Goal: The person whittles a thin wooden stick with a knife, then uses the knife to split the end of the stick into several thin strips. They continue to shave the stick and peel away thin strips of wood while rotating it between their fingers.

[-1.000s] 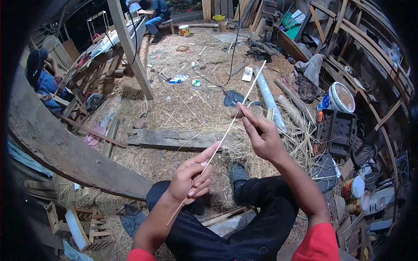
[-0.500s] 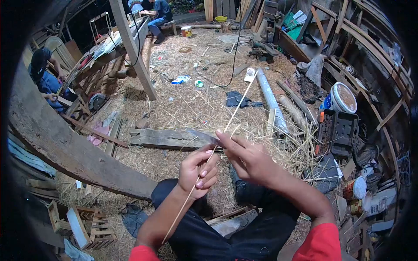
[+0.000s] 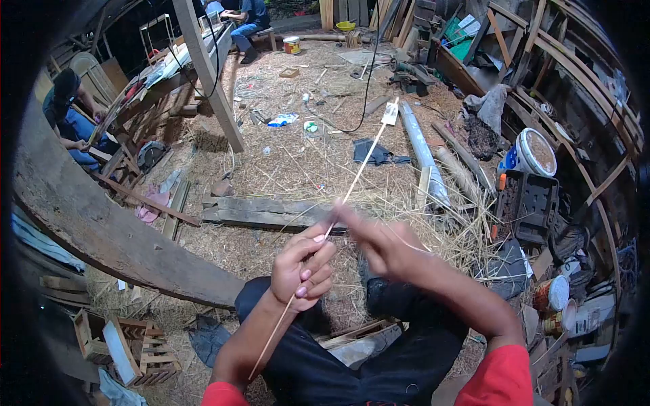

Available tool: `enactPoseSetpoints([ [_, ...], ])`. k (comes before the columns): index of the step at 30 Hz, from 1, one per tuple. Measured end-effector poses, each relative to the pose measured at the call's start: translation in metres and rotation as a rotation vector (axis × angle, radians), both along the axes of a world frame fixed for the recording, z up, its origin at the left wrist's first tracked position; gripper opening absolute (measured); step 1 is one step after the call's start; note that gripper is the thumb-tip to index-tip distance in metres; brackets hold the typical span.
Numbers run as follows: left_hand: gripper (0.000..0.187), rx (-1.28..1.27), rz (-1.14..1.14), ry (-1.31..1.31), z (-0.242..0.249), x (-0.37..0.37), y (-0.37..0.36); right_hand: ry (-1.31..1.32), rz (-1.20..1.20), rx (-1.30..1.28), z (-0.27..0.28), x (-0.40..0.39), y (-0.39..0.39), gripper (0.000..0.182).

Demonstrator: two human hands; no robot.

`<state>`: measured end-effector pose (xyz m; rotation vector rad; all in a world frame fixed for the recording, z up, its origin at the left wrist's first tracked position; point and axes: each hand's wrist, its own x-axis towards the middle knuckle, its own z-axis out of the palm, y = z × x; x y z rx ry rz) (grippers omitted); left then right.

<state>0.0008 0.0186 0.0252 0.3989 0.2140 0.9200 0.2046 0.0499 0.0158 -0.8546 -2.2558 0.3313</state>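
Observation:
A long thin pale strip [image 3: 369, 154] runs diagonally from beside my left forearm up past both hands. My left hand [image 3: 302, 271] is closed round its lower part. Just above and to the right, my right hand [image 3: 386, 247] is blurred by motion, its fingers bent at the strip. The knife blade seen earlier is hard to make out now; only a dark smear shows between the hands. Beyond them a grey wooden beam [image 3: 261, 210] lies on the ground.
Thin slivers [image 3: 467, 237] pile up at the right, near a grey pipe [image 3: 423, 152], a black tool case [image 3: 528, 206] and a white bucket [image 3: 535, 152]. A curved plank [image 3: 128, 237] crosses the left. One co-worker [image 3: 71, 111] sits at left; others are at the back.
My left hand has shifted slightly left and down with the strip. My right hand has turned and blurred, and the blade is no longer distinct.

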Motion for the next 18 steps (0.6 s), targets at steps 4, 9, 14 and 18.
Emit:
enactPoseSetpoints([
  [4,0.054,0.008,-0.026,-0.038,-0.001,0.002,-0.001,0.003,-0.052,-0.051,0.0,0.01,0.007,0.07],
  [9,0.056,0.045,-0.044,-0.053,0.0,-0.003,-0.004,-0.056,-0.098,-0.052,0.006,0.015,0.014,0.067],
  [14,0.055,0.039,-0.019,0.052,-0.001,-0.001,-0.003,0.075,-0.15,-0.033,-0.001,0.018,0.019,0.064],
  [18,0.054,0.045,-0.001,0.129,0.0,0.004,-0.002,0.014,-0.083,-0.074,0.003,0.014,0.01,0.065],
])
